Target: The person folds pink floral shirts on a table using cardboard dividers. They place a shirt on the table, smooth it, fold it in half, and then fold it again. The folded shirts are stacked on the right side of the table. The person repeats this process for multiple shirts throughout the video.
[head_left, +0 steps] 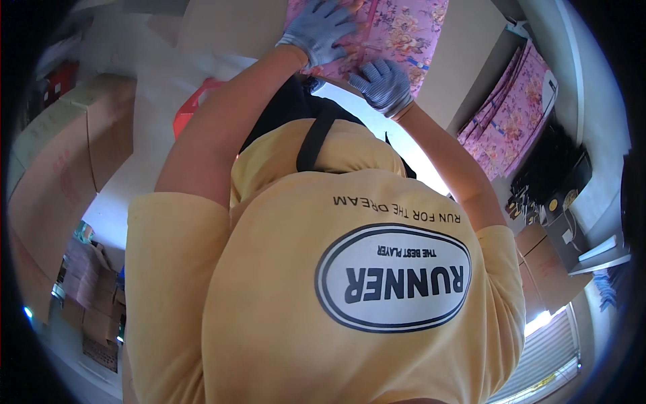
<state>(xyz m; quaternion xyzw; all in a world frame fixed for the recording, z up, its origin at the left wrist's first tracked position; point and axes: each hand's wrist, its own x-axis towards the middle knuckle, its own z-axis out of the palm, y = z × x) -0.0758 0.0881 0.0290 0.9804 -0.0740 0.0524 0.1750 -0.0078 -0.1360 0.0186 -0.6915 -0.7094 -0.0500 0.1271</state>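
Observation:
Pink flowered cloth [402, 34] lies flat at the top of the head view, its far part cut off by the frame. My left hand [317, 35], in a grey glove, rests on its left side with the fingers spread. At the cloth's near edge is my right hand [383, 87], also gloved, with its fingers bent slightly and laid against the fabric. I see nothing held in either hand.
The cloth lies on a beige tabletop [468, 40]. More folded pink flowered cloth [505, 114] lies to the right, beside a black object [548, 161]. Large cardboard boxes [54, 165] stand at left, and a red item [192, 108] sits behind my left forearm.

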